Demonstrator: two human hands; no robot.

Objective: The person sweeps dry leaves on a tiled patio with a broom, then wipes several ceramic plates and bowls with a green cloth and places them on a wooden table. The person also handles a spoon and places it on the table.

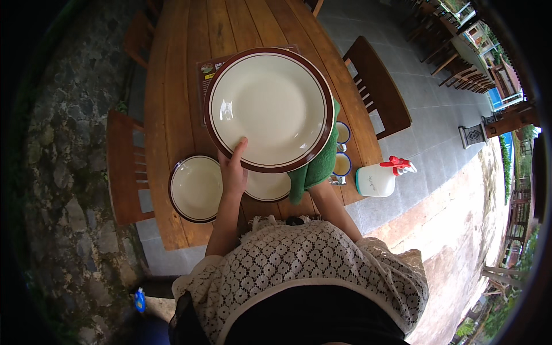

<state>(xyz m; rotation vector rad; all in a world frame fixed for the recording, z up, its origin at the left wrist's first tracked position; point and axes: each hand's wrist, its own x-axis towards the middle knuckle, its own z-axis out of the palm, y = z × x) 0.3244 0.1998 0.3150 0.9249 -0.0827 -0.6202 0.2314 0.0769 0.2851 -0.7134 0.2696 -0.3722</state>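
Observation:
A cream plate (271, 103) with a brown rim is held up above the table, its inner face towards me. My left hand (234, 170) grips its lower left edge, thumb on the face and fingers behind. A green cloth (321, 166) covers most of my right hand (318, 189), at the plate's lower right edge; the fingers are hidden behind cloth and plate. Below, a second plate (267, 186) lies on the wooden table (181, 108), partly hidden by the held one. Left of my left forearm rests another brown-rimmed plate (196, 187).
Two blue-rimmed cups (342, 164) stand right of the cloth. A white spray bottle (375, 180) with a red trigger head is near the table's right corner. Behind the held plate lies a printed menu sheet (202, 92). Wooden chairs (123, 168) flank the table; a bench-like seat back (379, 86) is at right.

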